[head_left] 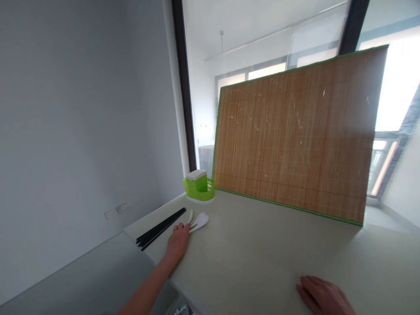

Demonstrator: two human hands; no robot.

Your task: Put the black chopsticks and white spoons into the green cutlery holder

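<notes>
My left hand (179, 239) is closed on the handles of white spoons (201, 220), whose bowls point away from me on the pale table (249, 245). A smaller white spoon end (190, 215) shows just beyond its fingers. To the left of that hand lies a bundle of black chopsticks (160, 229). My right hand (323, 295) rests on the table near the front edge at the right, its fingers close together; nothing shows in it.
A lime green basket caddy (197, 189) with a white slotted top stands at the table's far left corner. Behind the table a large bamboo mat panel (292, 140) with green edging leans against the window. A grey wall (82, 131) borders the left.
</notes>
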